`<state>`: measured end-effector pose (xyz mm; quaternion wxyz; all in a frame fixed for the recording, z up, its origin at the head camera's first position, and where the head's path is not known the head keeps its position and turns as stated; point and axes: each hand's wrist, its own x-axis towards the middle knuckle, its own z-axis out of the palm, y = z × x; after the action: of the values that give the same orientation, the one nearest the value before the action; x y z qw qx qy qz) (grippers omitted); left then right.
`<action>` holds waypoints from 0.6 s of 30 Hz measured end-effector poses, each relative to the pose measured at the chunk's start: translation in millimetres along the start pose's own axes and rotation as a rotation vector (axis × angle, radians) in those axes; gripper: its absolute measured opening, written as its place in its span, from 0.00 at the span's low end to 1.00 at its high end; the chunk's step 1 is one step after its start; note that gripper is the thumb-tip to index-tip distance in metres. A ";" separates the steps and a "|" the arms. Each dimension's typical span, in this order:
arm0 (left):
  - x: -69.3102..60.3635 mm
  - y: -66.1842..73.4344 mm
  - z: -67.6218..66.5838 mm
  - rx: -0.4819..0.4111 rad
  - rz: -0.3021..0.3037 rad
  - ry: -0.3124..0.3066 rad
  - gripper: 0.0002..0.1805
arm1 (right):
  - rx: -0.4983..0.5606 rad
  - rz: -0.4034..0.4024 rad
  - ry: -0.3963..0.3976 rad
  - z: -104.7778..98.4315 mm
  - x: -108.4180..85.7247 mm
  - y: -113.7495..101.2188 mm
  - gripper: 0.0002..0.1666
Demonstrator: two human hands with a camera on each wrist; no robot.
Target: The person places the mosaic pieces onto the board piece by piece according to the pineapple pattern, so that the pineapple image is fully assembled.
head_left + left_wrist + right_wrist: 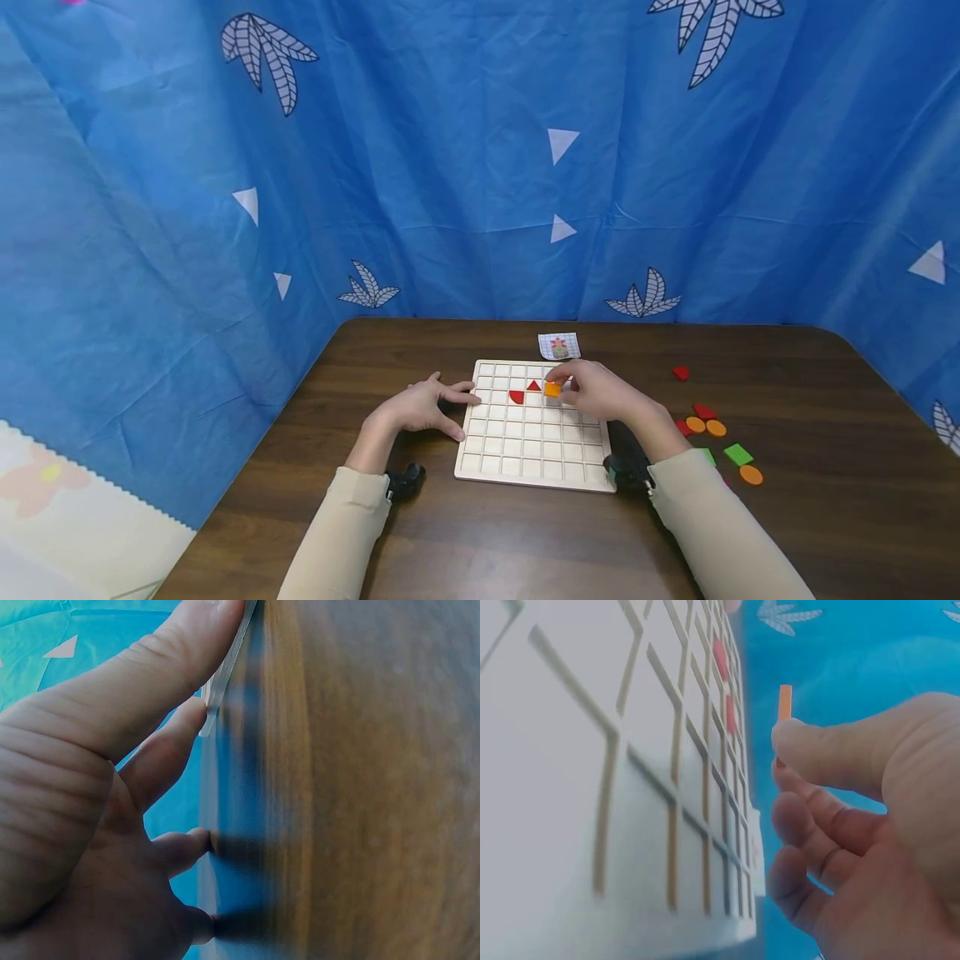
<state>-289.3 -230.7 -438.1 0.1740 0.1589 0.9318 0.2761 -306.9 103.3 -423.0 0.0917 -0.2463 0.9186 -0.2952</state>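
Note:
A pale wooden board (521, 450) with a raised grid lies on the brown table. Two red pieces sit in its cells: a quarter-round piece (517, 397) and a small triangle (533, 386). Above the board my right hand (600, 392) pinches an orange square tile (552, 389) between thumb and fingers. In the right wrist view the tile (785, 703) is edge-on and clear of the grid. My left hand (420, 408) is spread at the board's left edge, thumb and a finger touching it. The left wrist view shows its thumb (172, 660) against the board's rim.
A printed picture card (558, 346) lies behind the board. Right of it are loose pieces: red ones (704, 412), orange discs (751, 475) and a green tile (738, 454), some partly behind my right forearm. A blue curtain (480, 167) hangs beyond the table.

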 end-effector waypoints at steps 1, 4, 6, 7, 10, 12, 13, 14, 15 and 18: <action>0.0 0.3 0.1 -0.001 -0.003 0.000 0.35 | 0.004 -0.001 0.003 2.5 2.1 -1.3 0.19; 0.3 -0.1 0.8 0.002 -0.011 0.002 0.35 | 0.026 -0.003 0.016 9.6 7.2 -4.2 0.17; 0.5 -0.6 1.1 0.004 -0.010 0.003 0.35 | 0.044 -0.002 0.020 13.9 9.9 -5.7 0.15; 0.7 -1.0 1.2 0.006 -0.009 0.002 0.35 | 0.053 -0.003 0.020 15.7 10.9 -6.1 0.15; 1.0 -1.7 1.7 0.013 -0.004 -0.002 0.34 | 0.061 -0.009 0.011 20.8 13.1 -6.8 0.14; 1.0 -1.6 1.7 0.015 -0.002 -0.006 0.34 | 0.059 0.002 0.010 23.4 13.5 -7.7 0.14; 1.1 -1.7 1.7 0.018 -0.002 -0.007 0.34 | 0.055 0.007 0.010 24.5 13.7 -8.0 0.15; 1.1 -1.8 1.7 0.021 -0.002 -0.008 0.34 | 0.049 0.012 0.013 25.5 14.0 -8.3 0.15; 1.0 -1.8 1.7 0.024 -0.001 -0.007 0.34 | 0.044 0.018 0.016 26.2 14.1 -8.7 0.15; 1.3 -2.4 1.5 0.030 -0.001 -0.007 0.34 | 0.022 0.007 0.029 28.0 14.9 -9.2 0.15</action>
<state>-290.3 -231.4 -441.0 0.1749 0.1617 0.9353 0.2617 -307.3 75.4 -440.6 0.0822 -0.2375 0.9173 -0.3087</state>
